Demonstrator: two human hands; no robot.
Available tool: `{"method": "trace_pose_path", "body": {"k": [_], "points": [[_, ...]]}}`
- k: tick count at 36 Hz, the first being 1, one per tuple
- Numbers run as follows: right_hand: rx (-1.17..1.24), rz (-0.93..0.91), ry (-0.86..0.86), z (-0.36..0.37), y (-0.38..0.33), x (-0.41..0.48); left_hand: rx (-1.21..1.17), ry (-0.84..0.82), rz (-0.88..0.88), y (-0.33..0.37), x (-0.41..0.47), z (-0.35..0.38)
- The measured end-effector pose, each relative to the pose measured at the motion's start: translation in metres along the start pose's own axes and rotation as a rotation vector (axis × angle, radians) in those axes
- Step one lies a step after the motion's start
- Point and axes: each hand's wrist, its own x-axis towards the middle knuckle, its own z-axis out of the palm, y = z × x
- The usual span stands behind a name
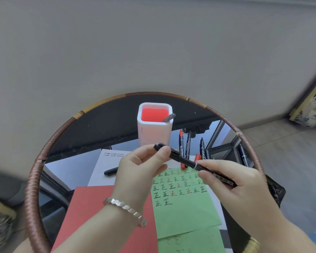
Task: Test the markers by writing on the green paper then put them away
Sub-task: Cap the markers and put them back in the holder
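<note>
Above the green paper (186, 210), left hand (140, 170) pinches the marker (182, 160) at its cap — right hand (232, 183) (lower) grips its barrel.

I count one white holder (154, 136), one red sheet (98, 207), one white sheet (100, 167), two green papers (182, 210), one bracelet (124, 206) and at least six markers (182, 160); further ones at the far right cannot be confirmed.

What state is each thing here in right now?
black marker: looks capped, held in the air by both hands
left hand: pinches its cap end
right hand: grips its barrel
green paper: lying flat, partly filled with written marks
pen holder: upright, one pen inside
loose markers: lying beside the holder
</note>
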Motion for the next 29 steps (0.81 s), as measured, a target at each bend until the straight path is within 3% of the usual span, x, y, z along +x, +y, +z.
{"method": "trace_pose_path", "body": {"k": [3,8,15,18,21,24,26,29], "points": [[-0.038,-0.078,0.019,-0.001,0.0,-0.001,-0.073,-0.035,-0.071,-0.001,0.0,0.002],[-0.053,-0.092,0.061,-0.003,0.0,0.0,-0.054,0.006,0.013,-0.004,-0.002,0.009],[0.323,0.148,0.062,-0.001,-0.012,0.003,-0.021,-0.065,0.167,-0.005,-0.007,0.018],[0.577,0.381,-0.026,-0.01,-0.015,0.01,0.04,-0.137,0.26,-0.004,-0.003,0.017],[0.857,0.612,-0.29,-0.013,-0.002,0.015,0.014,-0.242,0.306,-0.002,-0.002,0.02],[1.062,0.704,-0.462,-0.011,0.011,0.015,-0.035,-0.301,0.279,-0.005,-0.002,0.027],[0.887,0.68,-0.405,-0.014,0.013,0.014,-0.065,-0.256,0.236,-0.01,-0.002,0.032],[0.297,0.543,-0.141,-0.021,0.031,0.01,-0.062,-0.105,0.252,-0.013,-0.003,0.038]]}}
